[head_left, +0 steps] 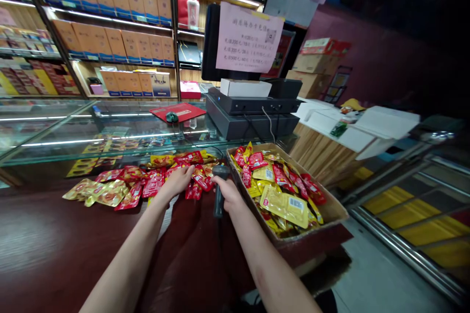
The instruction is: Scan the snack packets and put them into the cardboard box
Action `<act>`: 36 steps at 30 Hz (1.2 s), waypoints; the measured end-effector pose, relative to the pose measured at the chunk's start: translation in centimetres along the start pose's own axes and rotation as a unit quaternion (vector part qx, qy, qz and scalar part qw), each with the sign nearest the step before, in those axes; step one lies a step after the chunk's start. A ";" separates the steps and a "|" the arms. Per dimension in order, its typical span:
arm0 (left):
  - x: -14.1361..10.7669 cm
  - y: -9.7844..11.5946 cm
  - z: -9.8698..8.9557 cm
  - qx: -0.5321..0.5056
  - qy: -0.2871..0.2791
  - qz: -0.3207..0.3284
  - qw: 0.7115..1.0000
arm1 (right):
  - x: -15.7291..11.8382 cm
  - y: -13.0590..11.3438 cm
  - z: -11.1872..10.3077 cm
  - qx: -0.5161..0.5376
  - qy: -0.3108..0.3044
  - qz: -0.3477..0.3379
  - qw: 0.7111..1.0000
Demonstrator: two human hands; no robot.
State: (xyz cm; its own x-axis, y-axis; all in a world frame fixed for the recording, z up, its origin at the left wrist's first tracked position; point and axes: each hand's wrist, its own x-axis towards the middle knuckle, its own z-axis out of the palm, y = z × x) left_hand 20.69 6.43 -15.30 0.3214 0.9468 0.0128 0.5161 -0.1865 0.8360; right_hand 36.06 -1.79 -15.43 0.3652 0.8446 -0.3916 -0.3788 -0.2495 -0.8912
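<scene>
Head camera looks forward-down at left hand [178, 181] and right hand [228, 194].

Reached forward with the left forearm [127, 259] and right forearm [268, 264] bare and angled inward, the left hand [178, 181] spread palm down, fingers [187, 172] slightly apart, and the right hand [229, 194] curled shut just beside it.

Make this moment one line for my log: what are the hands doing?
left hand: on snack packets | right hand: holding barcode scanner | beside: cardboard tray
</scene>
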 end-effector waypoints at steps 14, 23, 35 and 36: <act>0.4 -0.5 1.4 0.018 -0.091 0.046 0.995 | 0.7 0.6 0.6 0.059 -0.030 -0.002 0.998; -1.0 2.7 0.6 -0.345 -0.172 -0.108 0.916 | -2.1 -0.9 0.4 0.024 -0.050 -0.235 0.970; -0.2 0.9 0.7 -0.457 -0.069 -0.124 0.878 | -6.3 0.1 0.0 -0.027 -0.106 -0.122 0.986; -0.2 0.7 0.7 -0.462 -0.057 -0.125 0.876 | -6.4 0.6 0.0 -0.040 -0.122 -0.087 0.988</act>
State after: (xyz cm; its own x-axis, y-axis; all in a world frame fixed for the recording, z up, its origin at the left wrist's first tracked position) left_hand 21.60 5.94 -15.07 0.3938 0.8859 -0.2451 -0.2643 0.3646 0.8929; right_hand 33.55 -7.34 -13.43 0.1999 0.9646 -0.1721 -0.2557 -0.1182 -0.9595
